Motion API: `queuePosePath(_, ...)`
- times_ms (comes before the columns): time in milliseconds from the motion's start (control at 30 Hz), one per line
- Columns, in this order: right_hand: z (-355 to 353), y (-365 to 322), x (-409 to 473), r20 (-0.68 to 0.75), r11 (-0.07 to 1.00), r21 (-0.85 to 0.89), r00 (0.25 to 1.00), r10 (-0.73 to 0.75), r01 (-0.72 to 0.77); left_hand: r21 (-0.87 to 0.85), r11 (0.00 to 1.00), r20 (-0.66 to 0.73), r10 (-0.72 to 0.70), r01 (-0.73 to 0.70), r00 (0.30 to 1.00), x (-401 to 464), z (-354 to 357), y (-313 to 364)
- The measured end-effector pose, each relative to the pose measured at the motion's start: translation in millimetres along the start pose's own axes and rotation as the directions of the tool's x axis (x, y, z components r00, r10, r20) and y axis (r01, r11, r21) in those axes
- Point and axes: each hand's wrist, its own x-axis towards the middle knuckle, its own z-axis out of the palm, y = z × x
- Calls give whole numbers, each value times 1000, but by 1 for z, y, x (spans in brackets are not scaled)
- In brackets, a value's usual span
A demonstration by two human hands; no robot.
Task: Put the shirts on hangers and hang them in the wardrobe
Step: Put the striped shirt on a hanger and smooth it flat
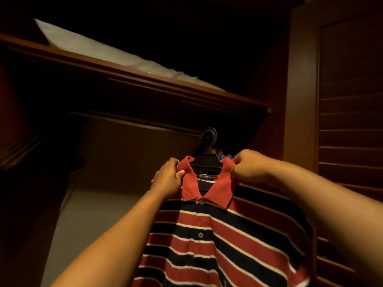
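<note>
A polo shirt with red, navy and white stripes and a red collar sits on a black plastic hanger. The hanger's hook reaches up to the dark rail under the wardrobe shelf; whether it rests on the rail I cannot tell. My left hand pinches the collar's left side at the shoulder. My right hand pinches the collar's right tip. The hanger's arms are hidden inside the shirt.
A wooden shelf runs above the rail, with a white pillow on it. A louvred wardrobe door stands at the right. Other clothes show dimly behind the hanger. The wardrobe's pale back wall lies to the left.
</note>
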Motion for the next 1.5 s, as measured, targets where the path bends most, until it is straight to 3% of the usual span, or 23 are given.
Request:
queuePosePath(267,13,-24,73,-97,975,-212,994,49,-68,-123,990,-48,60,-65,997,76,64,-38)
queuePosePath(500,38,-45,157,-136,964,-223,984,118,-146,-231,968,38,105,-93,994,164,111,-83)
queuePosePath(633,56,-48,201,-169,968,-166,972,162,-190,-265,963,214,12,47,977,206,135,-101)
queuePosePath(800,73,-47,240,-196,963,-168,964,178,-212,-223,957,449,-68,186,891,237,154,-118)
queuePosePath(1033,78,-42,261,-231,967,-150,958,166,-204,-390,810,608,-129,437,783,260,183,-136)
queuePosePath(1300,89,-31,274,-221,961,-193,963,156,-200,-401,776,646,-138,487,751,250,185,-148)
queuePosePath(1500,94,-33,267,-219,954,-252,970,109,-164,-412,796,603,-127,444,787,246,189,-157)
